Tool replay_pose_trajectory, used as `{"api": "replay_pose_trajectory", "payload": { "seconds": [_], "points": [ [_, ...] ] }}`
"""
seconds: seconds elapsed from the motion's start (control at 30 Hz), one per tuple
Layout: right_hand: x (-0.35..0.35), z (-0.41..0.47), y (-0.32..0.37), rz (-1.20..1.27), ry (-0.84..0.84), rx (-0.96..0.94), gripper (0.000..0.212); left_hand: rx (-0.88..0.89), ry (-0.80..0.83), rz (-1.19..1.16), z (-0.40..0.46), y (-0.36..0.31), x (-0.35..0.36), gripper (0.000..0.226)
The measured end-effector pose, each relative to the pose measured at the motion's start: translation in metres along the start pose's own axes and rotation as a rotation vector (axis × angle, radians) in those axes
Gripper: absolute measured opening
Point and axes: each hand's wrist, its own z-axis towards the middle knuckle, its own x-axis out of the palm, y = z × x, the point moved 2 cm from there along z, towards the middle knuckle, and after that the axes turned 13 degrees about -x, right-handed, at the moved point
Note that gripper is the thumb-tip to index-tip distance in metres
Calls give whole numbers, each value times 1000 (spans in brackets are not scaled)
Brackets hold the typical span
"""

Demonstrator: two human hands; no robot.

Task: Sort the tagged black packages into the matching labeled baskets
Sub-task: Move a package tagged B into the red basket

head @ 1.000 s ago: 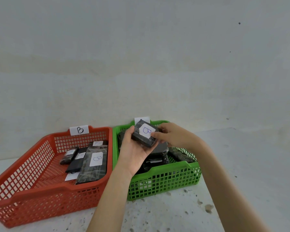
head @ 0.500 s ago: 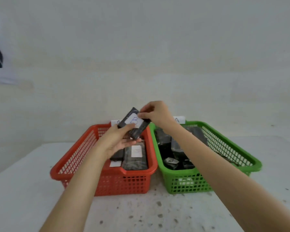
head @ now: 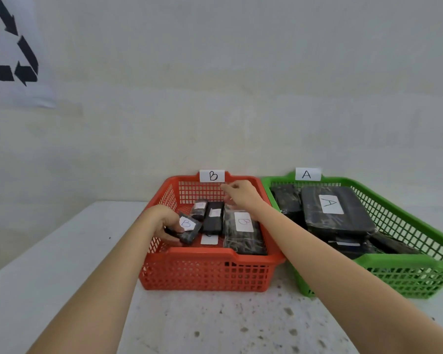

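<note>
Package (head: 187, 227) tagged B sits in left hand (head: 164, 221) grip.

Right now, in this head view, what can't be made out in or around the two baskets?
- Head view: tags on the two narrow packages at the back of the red basket are too blurred to read.
- The lower packages in the green basket are covered by the A package.
- Whether the right hand holds anything: its fingers face away.

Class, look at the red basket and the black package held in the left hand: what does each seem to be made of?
Red basket: likely moulded plastic, a uniform colour with a regular lattice of holes. Black package: seemingly wrapped in glossy clear film, with creased highlights; its tag looks like matte white paper.
</note>
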Motion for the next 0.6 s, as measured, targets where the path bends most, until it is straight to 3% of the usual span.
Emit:
{"api": "replay_pose_trajectory", "payload": {
  "seconds": [0.2,0.37,0.6],
  "points": [
    [8,2,0,-45,24,-48,20,1,-185,375,5,-5,3,58],
    [9,-1,7,-49,4,-86,32,85,-310,694,-3,-10,8,60],
    [-10,-10,25,-100,88,-157,29,92,-418,854,-13,-13,15,62]
  ]
}}
